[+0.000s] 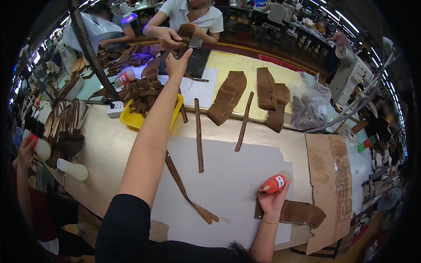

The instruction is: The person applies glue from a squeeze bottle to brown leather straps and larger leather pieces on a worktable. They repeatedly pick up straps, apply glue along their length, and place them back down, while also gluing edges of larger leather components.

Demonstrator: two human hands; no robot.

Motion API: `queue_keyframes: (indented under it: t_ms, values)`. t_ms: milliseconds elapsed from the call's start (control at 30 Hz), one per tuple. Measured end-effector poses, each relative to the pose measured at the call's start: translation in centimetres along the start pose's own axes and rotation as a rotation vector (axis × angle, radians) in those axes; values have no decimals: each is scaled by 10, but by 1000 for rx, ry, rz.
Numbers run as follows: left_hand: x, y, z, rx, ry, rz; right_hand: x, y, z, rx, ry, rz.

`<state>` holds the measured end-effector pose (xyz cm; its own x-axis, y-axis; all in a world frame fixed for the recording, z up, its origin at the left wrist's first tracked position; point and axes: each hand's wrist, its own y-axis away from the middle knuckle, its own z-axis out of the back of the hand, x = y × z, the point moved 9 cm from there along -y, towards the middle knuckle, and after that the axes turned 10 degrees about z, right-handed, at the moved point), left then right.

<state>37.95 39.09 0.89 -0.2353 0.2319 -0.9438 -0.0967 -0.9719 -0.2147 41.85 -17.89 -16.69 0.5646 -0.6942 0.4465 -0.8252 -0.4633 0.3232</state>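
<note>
My left hand (178,66) is stretched far across the table, its fingers closed at the lower end of a brown leather piece (187,31). A co-worker's hands (165,37) hold that same piece from the other side. Near the front right, my right hand (272,202) is wrapped round a squeeze bottle (275,183) with a red front and a pale base, its nozzle pointing left. Under that wrist lies a wide brown leather strip (302,213) on the grey sheet (237,175). Narrow brown strips (199,136) rest farther in, one of them folded (186,193).
A yellow tray (131,120) heaped with brown pieces stands beneath my left forearm. Wide brown strips (228,97) lie on the far yellow board, beside a clear plastic bag (309,105). Cardboard (324,175) covers the right side. A white bottle (73,169) lies at left, near another person's hand.
</note>
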Motion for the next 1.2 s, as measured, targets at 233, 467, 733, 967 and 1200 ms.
queue_keyframes:
  t_ms: [233, 467, 733, 967, 1200]
  values:
    - [22, -41, -1, 77, 455, 9, 1, 1, -3, -19, 16, 16]
    - [6, -46, 3, 366, 985, 345, 0, -1, -1, -5, -28, -1]
    - [-54, 31, 106, 709, 592, 391, 2, 3, 0, -37, 39, 37]
    - [-93, 112, 253, 870, 388, 121, 2, 2, -3, 6, 59, 41]
    - [-36, 210, 300, 830, 475, 338, -34, 23, -55, 200, 154, -109]
